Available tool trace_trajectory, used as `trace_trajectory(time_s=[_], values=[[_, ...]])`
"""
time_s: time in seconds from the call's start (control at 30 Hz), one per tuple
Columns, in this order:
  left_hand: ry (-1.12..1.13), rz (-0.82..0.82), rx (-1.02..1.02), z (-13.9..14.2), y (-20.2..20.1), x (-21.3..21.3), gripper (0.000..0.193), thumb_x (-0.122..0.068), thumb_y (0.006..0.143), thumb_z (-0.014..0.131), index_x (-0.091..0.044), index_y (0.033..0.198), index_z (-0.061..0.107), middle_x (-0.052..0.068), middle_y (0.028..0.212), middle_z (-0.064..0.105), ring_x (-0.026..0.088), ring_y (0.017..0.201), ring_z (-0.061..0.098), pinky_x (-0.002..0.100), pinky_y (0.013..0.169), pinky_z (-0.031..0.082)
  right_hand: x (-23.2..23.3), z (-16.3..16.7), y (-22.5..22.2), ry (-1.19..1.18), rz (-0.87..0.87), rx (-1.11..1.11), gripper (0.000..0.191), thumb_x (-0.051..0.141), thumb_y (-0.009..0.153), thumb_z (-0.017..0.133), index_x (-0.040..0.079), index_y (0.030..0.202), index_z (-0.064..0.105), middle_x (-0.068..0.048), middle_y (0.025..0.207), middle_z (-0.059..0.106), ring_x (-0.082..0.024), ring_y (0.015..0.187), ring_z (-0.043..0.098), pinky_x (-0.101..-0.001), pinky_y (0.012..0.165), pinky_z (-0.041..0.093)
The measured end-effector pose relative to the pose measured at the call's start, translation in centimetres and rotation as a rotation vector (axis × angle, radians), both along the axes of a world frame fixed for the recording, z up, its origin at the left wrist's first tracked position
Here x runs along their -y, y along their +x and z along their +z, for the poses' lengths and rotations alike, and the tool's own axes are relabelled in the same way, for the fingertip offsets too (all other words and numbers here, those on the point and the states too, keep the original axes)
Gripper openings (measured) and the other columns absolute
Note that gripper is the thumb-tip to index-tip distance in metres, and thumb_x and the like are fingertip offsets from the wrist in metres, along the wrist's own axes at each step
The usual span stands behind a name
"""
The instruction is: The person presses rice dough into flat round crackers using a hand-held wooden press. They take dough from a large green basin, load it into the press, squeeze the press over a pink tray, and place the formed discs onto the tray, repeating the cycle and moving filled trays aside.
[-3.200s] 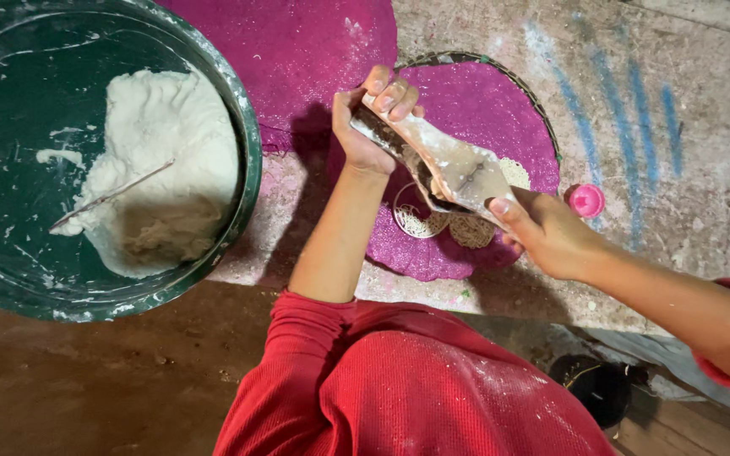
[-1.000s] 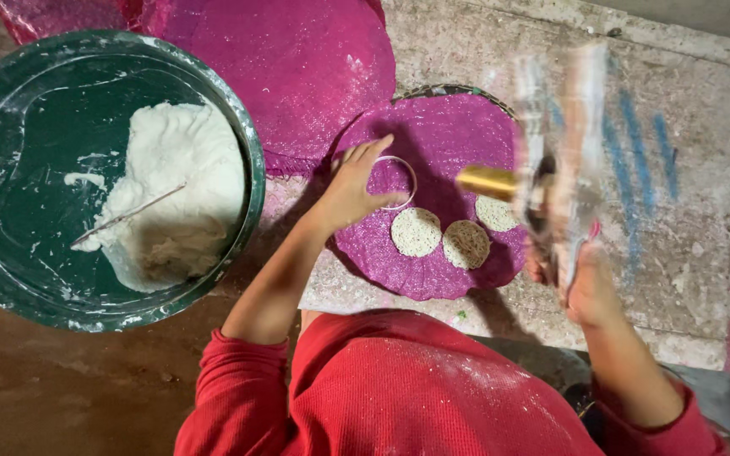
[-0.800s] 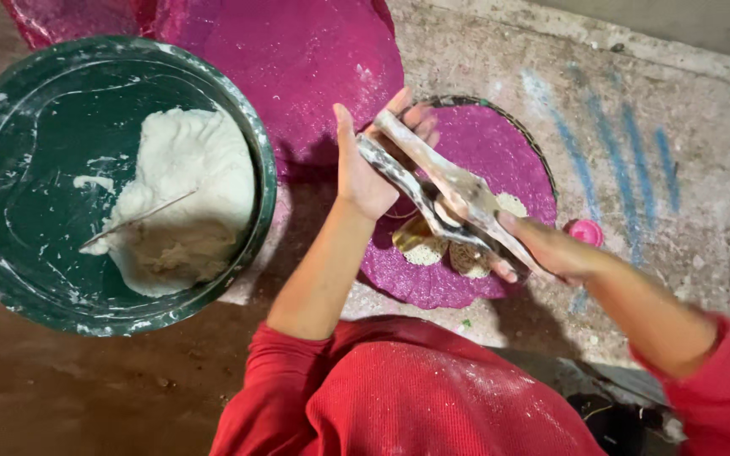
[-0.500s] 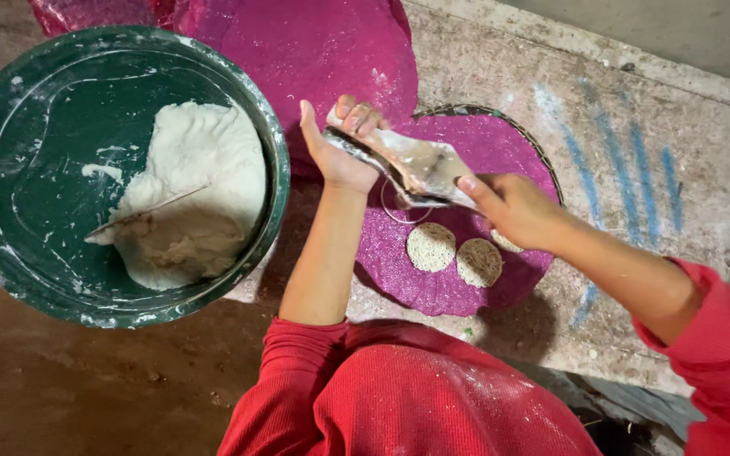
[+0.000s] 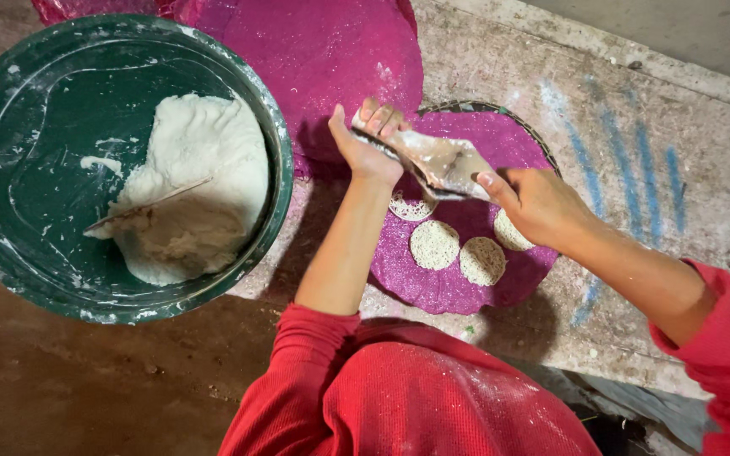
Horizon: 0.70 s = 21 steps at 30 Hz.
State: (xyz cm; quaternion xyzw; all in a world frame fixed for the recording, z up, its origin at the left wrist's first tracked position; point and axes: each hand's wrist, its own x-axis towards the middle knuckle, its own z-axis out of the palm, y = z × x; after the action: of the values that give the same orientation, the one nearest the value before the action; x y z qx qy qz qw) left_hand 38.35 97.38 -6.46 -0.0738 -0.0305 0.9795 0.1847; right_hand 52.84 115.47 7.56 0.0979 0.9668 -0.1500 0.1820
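Risk noted: the flat metal tool [image 5: 433,160] is held slanted above the round purple sheet [image 5: 433,283], directly over the small white dough discs [image 5: 434,244]; paste clinging to the blade could drop on a finished disc, or the lower edge could dip and dent one, since the discs lie close together and one sits partly under the tool. A second risk, in my judgement: the sheet's near edge lies close to the rim of the stone desk [image 5: 678,194], so a drag could shift it. Left hand [image 5: 368,145]: forearm raised from the lap, palm turned up, fingers curled and closed around the upper end of the tool. Right hand [image 5: 539,205]: arm reaching in from the right, fingers pressed together on the lower end, thumb along the blade; grip firm on both ends. The green bowl [image 5: 10,253] with the dough mass [image 5: 200,190] and a stick lying in it stands well apart to the left, untouched.
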Motion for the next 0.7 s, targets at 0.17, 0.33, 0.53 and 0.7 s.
trace_trajectory(time_s=[0.17, 0.33, 0.53, 0.7], values=[[-0.036, -0.026, -0.074, 1.5, -2.0, 1.1, 0.05, -0.061, 0.092, 0.043, -0.019, 0.066, 0.041, -0.003, 0.055, 0.038, 0.015, 0.053, 0.037, 0.033, 0.059, 0.035, 1.5, -0.8, -0.5, -0.114, -0.03, -0.132, 0.061, 0.056, 0.102, 0.045, 0.002, 0.096, 0.072, -0.024, 0.07, 0.065, -0.043, 0.069, 0.065, -0.0527, 0.065, 0.048], [-0.129, 0.008, -0.042, 1.9, -2.3, 3.5, 0.05, -0.06, 0.092, 0.04, -0.018, 0.065, 0.039, -0.003, 0.052, 0.036, 0.014, 0.048, 0.033, 0.033, 0.055, 0.032, 3.1, -2.3, -0.9, -0.251, 0.003, -0.166, 0.057, 0.05, 0.105, 0.043, 0.0, 0.096, 0.069, -0.023, 0.068, 0.064, -0.041, 0.062, 0.064, -0.0521, 0.063, 0.048], [-0.22, 0.029, 0.216, 1.3, -0.6, 2.6, 0.053, -0.061, 0.093, 0.037, -0.018, 0.061, 0.036, -0.004, 0.047, 0.031, 0.014, 0.044, 0.028, 0.034, 0.05, 0.03, 1.7, -2.5, -0.3, -0.254, -0.124, 0.123, 0.065, 0.053, 0.106, 0.039, 0.0, 0.085, 0.069, -0.021, 0.067, 0.067, -0.037, 0.061, 0.068, -0.0507, 0.062, 0.052], [-0.205, 0.053, 0.291, 2.9, -0.1, -0.9, 0.053, -0.061, 0.094, 0.032, -0.02, 0.061, 0.035, -0.004, 0.047, 0.03, 0.014, 0.042, 0.028, 0.034, 0.048, 0.03, -1.2, -2.1, -0.1, -0.064, 0.043, -0.102, 0.062, 0.053, 0.106, 0.044, 0.001, 0.086, 0.07, -0.018, 0.068, 0.062, -0.033, 0.065, 0.06, -0.0507, 0.064, 0.046]])
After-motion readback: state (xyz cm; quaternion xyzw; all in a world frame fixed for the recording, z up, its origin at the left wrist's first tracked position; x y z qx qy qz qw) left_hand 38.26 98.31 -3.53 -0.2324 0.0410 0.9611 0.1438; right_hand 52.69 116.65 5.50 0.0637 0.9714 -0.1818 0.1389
